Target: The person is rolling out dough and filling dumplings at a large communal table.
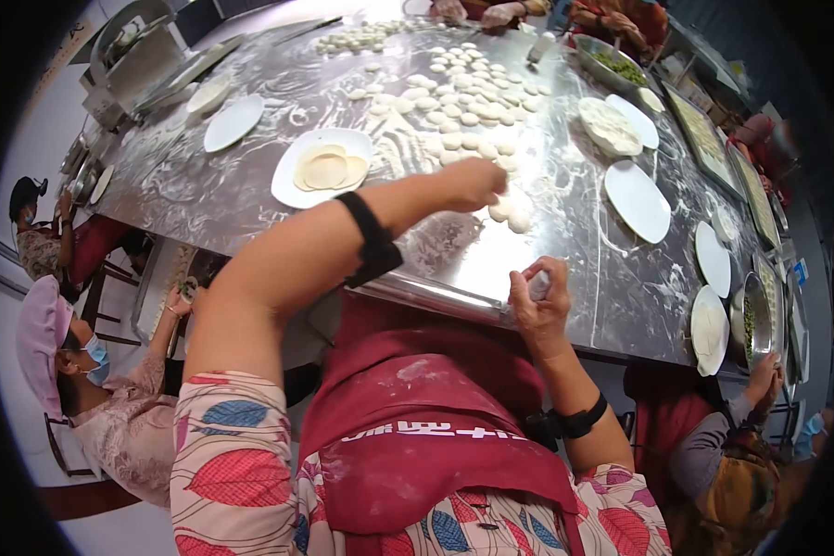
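Note:
My left hand [477, 185] reaches across the steel table [491, 264] with its fingers curled down beside several round dough pieces [512, 211]. The fingertips are hidden, so what they grip, if anything, does not show. Close to the table's near edge, my right hand [542, 301] is closed around a pale rolling pin [539, 284], seen mostly end-on. Left of my left hand, a white plate [292, 193] carries a few flat, round dough wrappers [326, 170]. Farther back lies a large spread of small flattened dough pieces [468, 102], dusted with flour.
White plates [638, 199] line the right side, near a steel bowl of green filling [612, 69]. Another bowl [755, 315] stands at the right edge. A steel machine [130, 56] sits at back left. People are seated left [125, 417] and right; others work across the table.

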Demonstrator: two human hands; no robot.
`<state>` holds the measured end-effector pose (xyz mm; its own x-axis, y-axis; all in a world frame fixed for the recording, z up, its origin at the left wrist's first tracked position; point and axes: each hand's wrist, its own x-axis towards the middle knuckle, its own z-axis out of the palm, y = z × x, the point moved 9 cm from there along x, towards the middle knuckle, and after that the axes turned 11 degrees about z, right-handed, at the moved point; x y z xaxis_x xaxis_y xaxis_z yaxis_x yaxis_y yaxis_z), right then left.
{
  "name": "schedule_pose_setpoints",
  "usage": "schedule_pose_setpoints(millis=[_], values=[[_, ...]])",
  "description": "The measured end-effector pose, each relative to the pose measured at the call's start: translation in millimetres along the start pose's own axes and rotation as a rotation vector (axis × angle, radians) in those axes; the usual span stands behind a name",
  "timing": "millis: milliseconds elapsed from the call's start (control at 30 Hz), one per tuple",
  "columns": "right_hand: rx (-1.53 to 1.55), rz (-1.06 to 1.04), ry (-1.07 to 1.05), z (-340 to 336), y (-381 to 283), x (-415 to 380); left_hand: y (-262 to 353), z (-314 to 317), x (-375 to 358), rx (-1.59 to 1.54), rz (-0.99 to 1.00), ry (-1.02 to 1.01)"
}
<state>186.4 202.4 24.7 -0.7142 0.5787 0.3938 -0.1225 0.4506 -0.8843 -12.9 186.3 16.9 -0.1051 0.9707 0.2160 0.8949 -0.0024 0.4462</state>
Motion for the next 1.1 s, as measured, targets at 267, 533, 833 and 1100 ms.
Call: schedule_pose_setpoints(millis=[267, 533, 833, 1100], values=[[0.021, -0.006, -0.014, 0, -1, 0, 34, 59, 40, 0.321, 0.016, -0.202], [-0.08, -0.344, 0.011, -5, -29, 1, 16, 29, -37, -0.051, -0.254, -0.219], [0.019, 0.005, -0.052, 25, -14, 74, -9, 23, -87, -0.337, -0.436, -0.049], [-0.034, 0.032, 0.004, 18, 13, 54, -13, 25, -98, -0.227, -0.42, -0.036]])
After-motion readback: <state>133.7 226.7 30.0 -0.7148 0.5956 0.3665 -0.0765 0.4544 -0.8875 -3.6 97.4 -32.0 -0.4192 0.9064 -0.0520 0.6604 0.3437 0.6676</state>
